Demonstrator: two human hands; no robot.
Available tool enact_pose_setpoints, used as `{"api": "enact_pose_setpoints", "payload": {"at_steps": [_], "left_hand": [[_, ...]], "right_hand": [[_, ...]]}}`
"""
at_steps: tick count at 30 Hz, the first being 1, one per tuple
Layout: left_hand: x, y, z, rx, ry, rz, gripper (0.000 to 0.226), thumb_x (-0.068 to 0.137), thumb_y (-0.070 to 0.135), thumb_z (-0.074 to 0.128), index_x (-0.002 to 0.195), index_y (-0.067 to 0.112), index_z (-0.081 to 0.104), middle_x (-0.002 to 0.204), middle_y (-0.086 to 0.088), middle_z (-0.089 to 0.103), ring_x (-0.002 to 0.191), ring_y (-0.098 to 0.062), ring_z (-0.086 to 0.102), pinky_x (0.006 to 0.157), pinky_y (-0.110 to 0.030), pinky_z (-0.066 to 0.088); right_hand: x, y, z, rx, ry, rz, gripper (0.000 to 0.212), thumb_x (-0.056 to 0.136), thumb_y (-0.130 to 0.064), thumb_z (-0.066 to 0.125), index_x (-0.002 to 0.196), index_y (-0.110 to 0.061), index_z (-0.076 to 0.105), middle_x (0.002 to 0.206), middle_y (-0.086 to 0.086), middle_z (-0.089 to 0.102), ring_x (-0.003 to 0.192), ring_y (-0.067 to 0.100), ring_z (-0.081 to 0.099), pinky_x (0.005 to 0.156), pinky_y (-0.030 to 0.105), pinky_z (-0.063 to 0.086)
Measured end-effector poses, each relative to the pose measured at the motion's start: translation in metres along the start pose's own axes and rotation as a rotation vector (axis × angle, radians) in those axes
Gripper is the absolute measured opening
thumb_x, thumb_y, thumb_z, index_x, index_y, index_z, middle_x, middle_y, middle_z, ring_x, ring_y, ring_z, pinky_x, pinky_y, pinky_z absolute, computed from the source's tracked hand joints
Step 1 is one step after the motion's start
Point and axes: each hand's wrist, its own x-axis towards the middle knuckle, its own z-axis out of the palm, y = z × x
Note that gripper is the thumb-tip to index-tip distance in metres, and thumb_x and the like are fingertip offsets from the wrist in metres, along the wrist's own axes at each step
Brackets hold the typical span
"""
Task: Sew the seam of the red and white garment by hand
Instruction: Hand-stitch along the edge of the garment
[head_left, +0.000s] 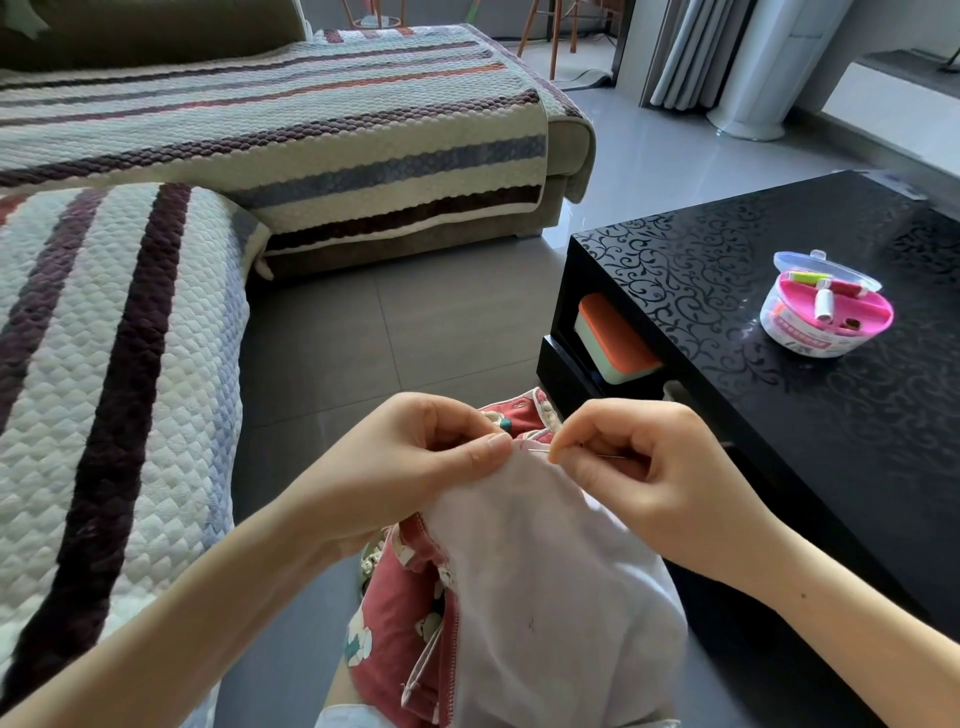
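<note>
Here, the garment (530, 597) fills the lower centre of the frame, its white inner side up, with red printed fabric and a zip showing at its left edge. The left hand (415, 462) pinches the top fold of the cloth. The right hand (639, 467) pinches a thin needle (597, 455) at the seam.
</note>
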Motion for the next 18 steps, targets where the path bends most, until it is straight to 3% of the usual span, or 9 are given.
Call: {"api": "enact_pose_setpoints", "payload": {"at_steps": [2, 7, 9, 12, 18], "left_hand": [[-0.001, 0.0, -0.001, -0.044, -0.019, -0.007, 0.016, 0.078, 0.023, 0.066, 0.074, 0.01, 0.074, 0.07, -0.003, 0.069, 0.065, -0.008, 0.062, 0.058, -0.017, 0.048], [-0.001, 0.0, -0.003, -0.118, -0.069, -0.037, 0.014, 0.077, 0.022, 0.065, 0.072, 0.013, 0.075, 0.07, -0.003, 0.069, 0.064, -0.008, 0.062, 0.057, -0.016, 0.049], [0.0, 0.0, -0.004, -0.138, -0.085, -0.047, 0.014, 0.077, 0.022, 0.064, 0.071, 0.014, 0.075, 0.07, -0.003, 0.069, 0.063, -0.008, 0.062, 0.056, -0.016, 0.049], [0.001, 0.0, -0.005, -0.154, -0.099, -0.059, 0.014, 0.077, 0.022, 0.066, 0.071, 0.013, 0.074, 0.069, -0.003, 0.068, 0.063, -0.008, 0.062, 0.056, -0.016, 0.048], [0.002, -0.003, -0.005, -0.236, -0.162, -0.078, 0.014, 0.082, 0.018, 0.065, 0.072, 0.011, 0.074, 0.07, -0.003, 0.068, 0.062, -0.008, 0.062, 0.056, -0.016, 0.049]], "right_hand": [[0.002, 0.002, 0.0, 0.149, -0.005, 0.058, 0.01, 0.077, -0.01, 0.06, 0.072, -0.006, 0.068, 0.064, 0.016, 0.062, 0.056, 0.026, 0.051, 0.053, 0.034, 0.04], [0.004, 0.008, -0.001, 0.376, -0.046, 0.191, 0.007, 0.076, -0.011, 0.065, 0.073, -0.009, 0.071, 0.071, 0.006, 0.069, 0.069, 0.014, 0.061, 0.066, 0.026, 0.047], [0.005, 0.009, -0.002, 0.424, -0.064, 0.219, 0.006, 0.075, -0.01, 0.065, 0.073, -0.007, 0.071, 0.071, 0.003, 0.069, 0.07, 0.013, 0.061, 0.066, 0.026, 0.047], [0.006, 0.008, -0.001, 0.531, -0.076, 0.248, 0.006, 0.075, -0.005, 0.063, 0.076, -0.001, 0.068, 0.07, 0.001, 0.068, 0.068, 0.008, 0.063, 0.064, 0.016, 0.047], [0.005, 0.014, 0.003, 0.588, -0.107, 0.317, 0.01, 0.075, -0.01, 0.065, 0.072, -0.016, 0.072, 0.069, 0.001, 0.063, 0.063, 0.018, 0.044, 0.055, 0.025, 0.03]]}}
